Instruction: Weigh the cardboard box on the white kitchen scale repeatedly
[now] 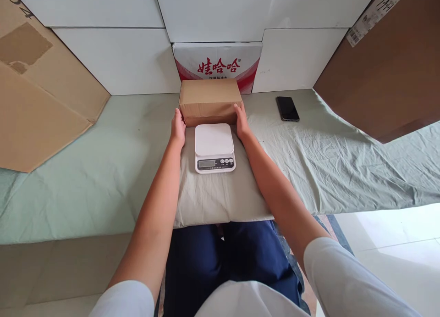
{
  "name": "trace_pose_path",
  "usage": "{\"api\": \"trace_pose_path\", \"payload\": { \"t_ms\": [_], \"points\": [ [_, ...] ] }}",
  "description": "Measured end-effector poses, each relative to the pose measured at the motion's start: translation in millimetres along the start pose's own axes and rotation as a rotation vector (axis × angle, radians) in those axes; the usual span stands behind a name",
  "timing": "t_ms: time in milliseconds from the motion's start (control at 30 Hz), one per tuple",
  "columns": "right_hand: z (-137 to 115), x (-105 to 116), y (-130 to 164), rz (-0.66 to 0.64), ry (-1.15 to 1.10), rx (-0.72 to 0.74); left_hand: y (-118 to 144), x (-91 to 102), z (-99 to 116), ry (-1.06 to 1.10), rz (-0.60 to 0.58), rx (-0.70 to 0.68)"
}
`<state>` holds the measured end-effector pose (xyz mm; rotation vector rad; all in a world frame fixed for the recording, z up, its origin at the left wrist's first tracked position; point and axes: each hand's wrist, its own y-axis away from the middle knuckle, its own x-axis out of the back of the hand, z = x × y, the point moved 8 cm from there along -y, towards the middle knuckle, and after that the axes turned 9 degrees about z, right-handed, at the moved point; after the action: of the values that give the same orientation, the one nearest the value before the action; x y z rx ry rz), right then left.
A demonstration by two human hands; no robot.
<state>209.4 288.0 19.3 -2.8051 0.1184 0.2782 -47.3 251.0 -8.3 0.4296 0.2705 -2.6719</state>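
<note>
Both hands on a small brown box (210,99), one per side. Left hand (178,126) flat against the box's left end, fingers extended upward along the side, thumb toward the front edge. Right hand (241,122) mirrors it on the right end, fingers pressed to the cardboard. Hands open wide, not curled round anything, clamping the box between the palms. Can't tell if the box is lifted or resting.

Box sits at the back of the bench (103,170), closed, long side facing the camera, just behind a white scale (214,147). Box's front lower edge is right at the scale's rear edge; touching or not, can't tell. Scale lies flat on a pale folded cloth (213,197), display and three buttons on the near side, platform bare.

Bench covered in a wrinkled green sheet. Behind the box, a white carton with red print (217,62) stands against the white blocks (123,55) forming the back wall. Black phone (287,108) lies face up on the sheet, right of the box, well apart from it. Large cardboard sheet (37,92) leans at far left, a darker brown board (388,74) at far right.

Both forearms bare, white short sleeves, dark blue trousers visible below the bench edge.
</note>
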Motion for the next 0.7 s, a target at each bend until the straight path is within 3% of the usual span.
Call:
{"api": "trace_pose_path", "payload": {
  "t_ms": [367,533,633,700],
  "points": [
    [-2,-3,1,-0.022,-0.050,-0.005,5,3.8,3,-0.010,0.019,-0.039],
    [-55,-16,4,-0.098,-0.078,0.126,18,-2.0,47,-0.023,-0.021,-0.163],
    [-88,-13,21,-0.112,-0.036,0.153,48,-7.8,79,-0.018,-0.080,-0.260],
    [-99,-6,41,-0.118,-0.032,0.144,73,-6.5,89,-0.027,-0.094,-0.270]
  ]
}}
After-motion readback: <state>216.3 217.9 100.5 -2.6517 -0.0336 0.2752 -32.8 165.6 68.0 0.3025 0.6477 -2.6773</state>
